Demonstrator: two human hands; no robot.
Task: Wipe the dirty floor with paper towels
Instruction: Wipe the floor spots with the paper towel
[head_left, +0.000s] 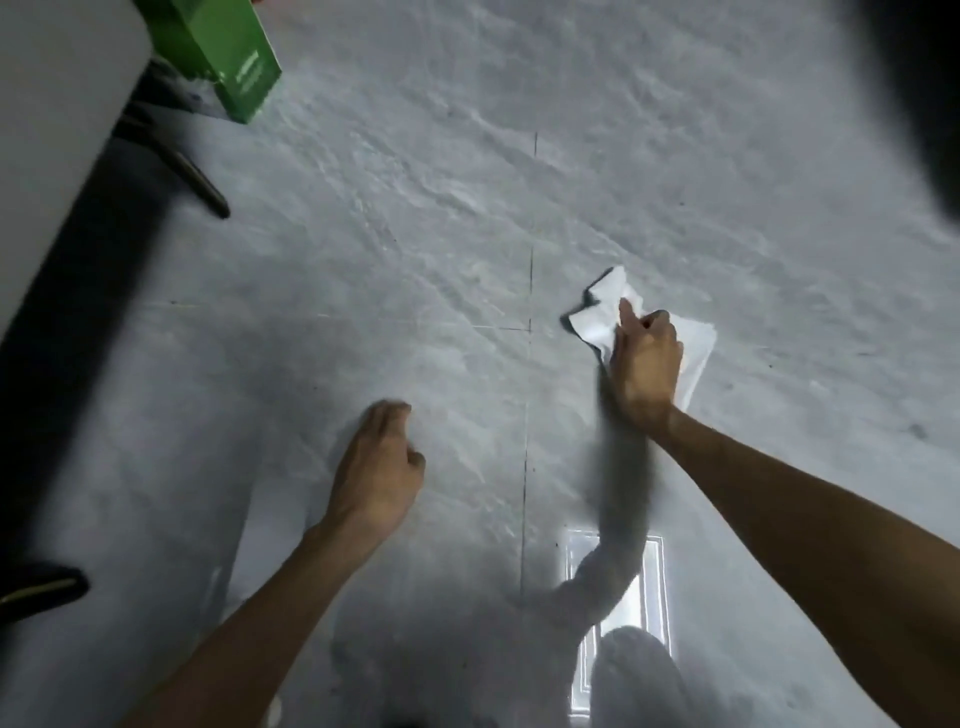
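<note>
A crumpled white paper towel (605, 306) lies on the grey marble-patterned tile floor (415, 249), right of a thin grout line. My right hand (644, 358) is on top of it, fingers curled into the paper and thumb pointing forward, holding it down against the tile. Part of the towel sticks out beyond the hand on both sides. My left hand (376, 467) is lower left of it, close over the bare floor, with loosely curled fingers and nothing in it. Small dark specks dot the floor at the far right.
A green box (234, 57) stands at the upper left beside a white piece of furniture (52, 130) with a dark slanted leg (200, 182). A dark object (36, 592) sits at the lower left edge. A ceiling light reflects in the floor (654, 587) near me.
</note>
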